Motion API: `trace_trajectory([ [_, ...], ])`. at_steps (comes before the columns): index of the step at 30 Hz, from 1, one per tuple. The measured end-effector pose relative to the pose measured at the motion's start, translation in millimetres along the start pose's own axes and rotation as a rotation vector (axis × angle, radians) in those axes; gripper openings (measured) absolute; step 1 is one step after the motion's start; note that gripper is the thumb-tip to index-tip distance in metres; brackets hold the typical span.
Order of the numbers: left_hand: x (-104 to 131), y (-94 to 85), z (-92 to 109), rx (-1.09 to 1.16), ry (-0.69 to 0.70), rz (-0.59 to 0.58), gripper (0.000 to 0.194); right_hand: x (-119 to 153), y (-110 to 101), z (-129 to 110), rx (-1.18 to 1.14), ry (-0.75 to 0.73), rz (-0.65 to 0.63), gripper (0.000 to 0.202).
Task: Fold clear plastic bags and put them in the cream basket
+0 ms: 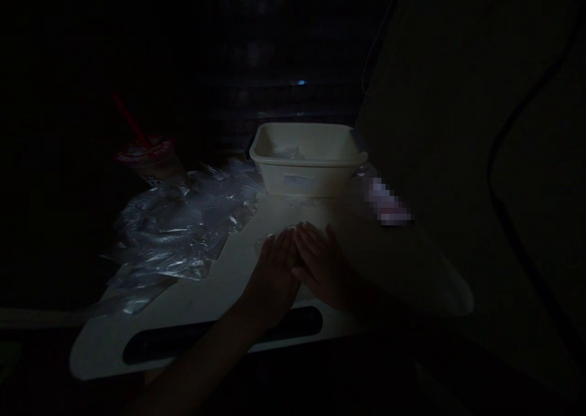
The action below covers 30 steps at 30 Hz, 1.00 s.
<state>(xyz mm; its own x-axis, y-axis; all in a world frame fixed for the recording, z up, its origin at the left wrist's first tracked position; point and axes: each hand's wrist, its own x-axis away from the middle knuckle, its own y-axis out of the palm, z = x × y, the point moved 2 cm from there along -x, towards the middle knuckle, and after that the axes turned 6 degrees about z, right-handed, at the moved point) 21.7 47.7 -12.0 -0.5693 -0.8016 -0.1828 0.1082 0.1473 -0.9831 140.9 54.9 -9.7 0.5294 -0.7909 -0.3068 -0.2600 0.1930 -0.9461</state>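
Observation:
My left hand [274, 275] and my right hand [320, 263] lie side by side, touching, over the middle of a white table [233, 275]. The fingers of both point forward and look stretched out, palms down. A small clear plastic piece [260, 243] shows beside the left fingertips. Whatever lies under the palms is hidden, and the light is very dim. Beyond the hands stands a cream plastic tub [302, 181] with some clear plastic inside. A heap of clear plastic bags [178, 220] covers the table's left side.
A drink cup [158, 162] with a red straw [130, 120] stands at the back left. A blurred-out pinkish object [388, 202] lies right of the tub. The table has a dark slot [165, 343] along its near edge. A dark cable [503, 214] hangs at the right.

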Motion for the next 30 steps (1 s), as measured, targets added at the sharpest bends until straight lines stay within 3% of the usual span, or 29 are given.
trace_trajectory([
  [3, -1, 4.2, 1, -0.014, 0.004, -0.070, 0.051, 2, 5, 0, 0.007, 0.005, -0.032, 0.054],
  [9, 2, 2.6, -1, -0.059, -0.034, -0.088, 0.052, 5, 7, 5, 0.026, 0.033, -0.031, 0.055],
  [18, 6, 6.3, -6, -0.073, -0.117, 0.011, 0.063, 9, 5, 13, 0.046, 0.052, -0.026, 0.052],
  [30, 12, 5.9, -15, -0.090, -0.166, 0.022, 0.068, 15, 5, 24, 0.076, 0.062, -0.017, 0.052],
])
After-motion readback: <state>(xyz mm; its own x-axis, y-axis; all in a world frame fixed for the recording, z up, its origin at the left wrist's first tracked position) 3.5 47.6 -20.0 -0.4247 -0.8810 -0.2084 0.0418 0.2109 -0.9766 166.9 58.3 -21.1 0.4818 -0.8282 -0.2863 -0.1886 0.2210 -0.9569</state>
